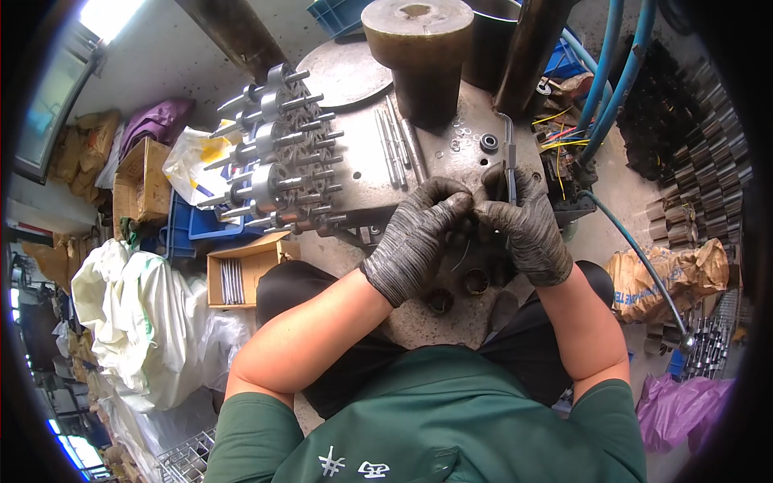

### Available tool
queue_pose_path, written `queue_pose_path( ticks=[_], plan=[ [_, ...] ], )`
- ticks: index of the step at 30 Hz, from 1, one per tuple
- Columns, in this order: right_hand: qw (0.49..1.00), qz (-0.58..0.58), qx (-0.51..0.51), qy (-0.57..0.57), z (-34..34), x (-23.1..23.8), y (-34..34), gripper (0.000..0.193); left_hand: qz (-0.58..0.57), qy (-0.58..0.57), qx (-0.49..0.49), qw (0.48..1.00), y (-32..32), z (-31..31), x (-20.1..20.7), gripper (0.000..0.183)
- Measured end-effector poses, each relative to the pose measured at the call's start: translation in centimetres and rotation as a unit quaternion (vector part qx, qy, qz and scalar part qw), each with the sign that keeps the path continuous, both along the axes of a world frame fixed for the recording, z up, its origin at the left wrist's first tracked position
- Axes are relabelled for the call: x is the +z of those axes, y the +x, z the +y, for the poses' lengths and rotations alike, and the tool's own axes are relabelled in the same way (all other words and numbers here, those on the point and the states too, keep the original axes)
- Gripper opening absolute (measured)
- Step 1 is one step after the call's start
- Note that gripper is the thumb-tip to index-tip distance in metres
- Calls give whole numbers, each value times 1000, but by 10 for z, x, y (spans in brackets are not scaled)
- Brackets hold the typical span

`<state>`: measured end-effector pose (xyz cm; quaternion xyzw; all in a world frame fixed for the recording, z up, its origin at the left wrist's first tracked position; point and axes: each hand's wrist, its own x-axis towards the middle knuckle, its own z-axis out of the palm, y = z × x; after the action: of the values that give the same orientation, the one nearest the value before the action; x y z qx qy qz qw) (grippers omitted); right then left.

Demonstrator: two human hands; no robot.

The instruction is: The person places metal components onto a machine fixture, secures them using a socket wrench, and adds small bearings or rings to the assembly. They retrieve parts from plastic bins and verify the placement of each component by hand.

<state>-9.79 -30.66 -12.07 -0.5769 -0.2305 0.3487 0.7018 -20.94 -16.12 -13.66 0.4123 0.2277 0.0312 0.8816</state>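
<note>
Both my hands wear grey knitted work gloves, and they meet over the near edge of the metal worktable (374, 173). My left hand (412, 241) is closed, thumb and fingertips pinched together; anything between them is hidden. Close beside it, my right hand (533, 229) is closed on a slim metal tool with a bent end (510, 149), which points away from me. A small dark ring-shaped part (489, 143) lies just beyond my fingers. Several small shiny rings (459, 138) are scattered past it. Several steel rods (390, 145) lie farther left on the plate.
Rows of steel shafts with round collars (270, 187) stand at the table's left. A heavy metal column (417, 64) rises at the back. Blue hoses (616, 76) hang at the right. A cardboard box of rods (231, 282) and a brown paper sack (668, 278) flank my knees.
</note>
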Motion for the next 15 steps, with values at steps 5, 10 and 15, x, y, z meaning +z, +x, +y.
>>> queue_pose_path(
  ticks=[5,10,15],
  plan=[
    [1000,-20,-10,19,3,-1,-4,32,16,52,-6,998,1,6,1,14],
    [1000,9,7,-2,2,0,2,31,-14,47,-26,998,-1,6,5,14],
    [997,70,-1,34,3,0,0,31,-31,-27,-16,999,-4,4,1,16]
  ],
)
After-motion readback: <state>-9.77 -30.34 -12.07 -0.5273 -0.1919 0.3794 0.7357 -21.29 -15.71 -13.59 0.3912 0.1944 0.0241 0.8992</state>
